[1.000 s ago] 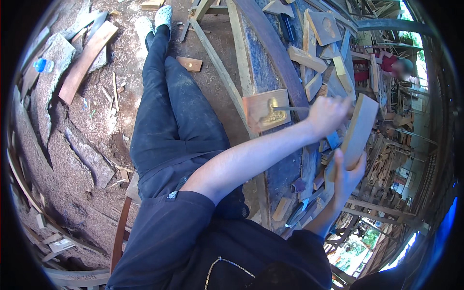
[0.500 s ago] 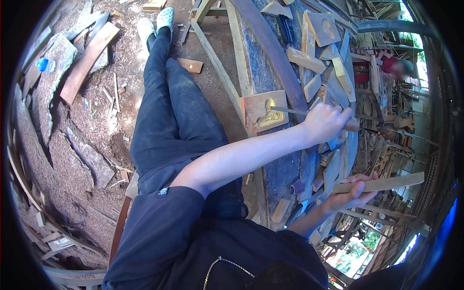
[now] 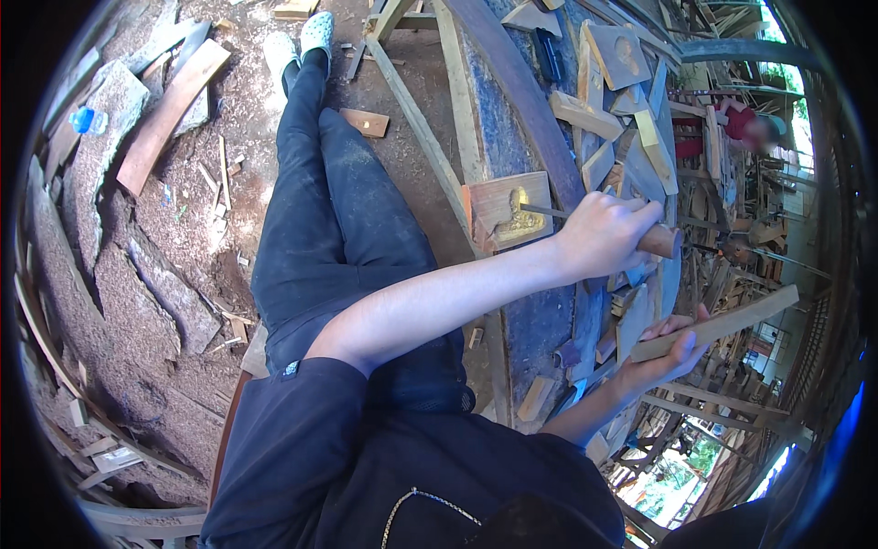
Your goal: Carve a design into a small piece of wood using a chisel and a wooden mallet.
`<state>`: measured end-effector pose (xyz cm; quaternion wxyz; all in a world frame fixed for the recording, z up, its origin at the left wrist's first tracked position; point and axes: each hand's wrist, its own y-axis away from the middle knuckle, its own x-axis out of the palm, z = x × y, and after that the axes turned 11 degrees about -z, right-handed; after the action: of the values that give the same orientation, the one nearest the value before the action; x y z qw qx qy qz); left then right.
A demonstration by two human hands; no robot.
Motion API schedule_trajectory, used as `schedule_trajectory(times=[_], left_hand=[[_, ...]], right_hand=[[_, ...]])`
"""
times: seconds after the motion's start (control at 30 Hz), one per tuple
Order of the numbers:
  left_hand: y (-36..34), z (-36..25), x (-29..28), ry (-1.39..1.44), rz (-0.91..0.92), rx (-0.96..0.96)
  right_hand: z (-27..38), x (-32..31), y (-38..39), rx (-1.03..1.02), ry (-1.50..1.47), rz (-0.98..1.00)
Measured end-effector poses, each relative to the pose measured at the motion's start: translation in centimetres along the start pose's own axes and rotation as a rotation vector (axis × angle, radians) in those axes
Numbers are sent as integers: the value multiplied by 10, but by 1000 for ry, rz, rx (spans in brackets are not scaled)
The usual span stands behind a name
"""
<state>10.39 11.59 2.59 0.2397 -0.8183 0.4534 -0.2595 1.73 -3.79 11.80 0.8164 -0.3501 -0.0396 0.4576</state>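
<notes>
In the head view, a wooden block (image 3: 492, 203) with a rough, yellowish hollow (image 3: 522, 223) is seen at the edge of the table (image 3: 526, 320). A chisel (image 3: 545, 211) is held in the left grip (image 3: 604, 233), which is closed round its handle, with the tip set in the hollow. A wooden slab (image 3: 745, 318) is held in the right grip (image 3: 672, 352), well apart from the handle; it appears to serve as a mallet. For good work, the chisel should be kept steady and shallow, its handle end struck squarely with light, even taps, and the rim spared from splitting. The block should be watched for sliding, as neither grip is laid on it. A small sleeve tag (image 3: 291, 369) is seen, but no writing can be read.
</notes>
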Motion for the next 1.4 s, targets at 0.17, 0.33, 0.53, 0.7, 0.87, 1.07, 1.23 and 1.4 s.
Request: schedule_trajectory(times=[0.17,0.33,0.53,0.7,0.87,1.07,1.23,1.4], left_hand=[[0,-1,-5,9,21,25],[-4,-4,-4,20,23,21],[-7,1,-4,28,1,-2],[-8,4,-4,24,46,-4],[-9,6,-2,44,18,3],[-9,9,3,35,14,-8],[-8,10,5,37,28,0],[-7,12,8,10,63,0]], right_hand=[[13,4,-9,-37,-31,-37],[16,8,-10,-44,-31,-22],[12,9,-14,-10,-61,30],[23,-7,-38,-117,-172,-71],[24,-15,-57,-439,136,457],[31,-23,-48,52,-198,-21],[28,-26,-45,54,441,680],[18,-29,-41,-135,-209,239]])
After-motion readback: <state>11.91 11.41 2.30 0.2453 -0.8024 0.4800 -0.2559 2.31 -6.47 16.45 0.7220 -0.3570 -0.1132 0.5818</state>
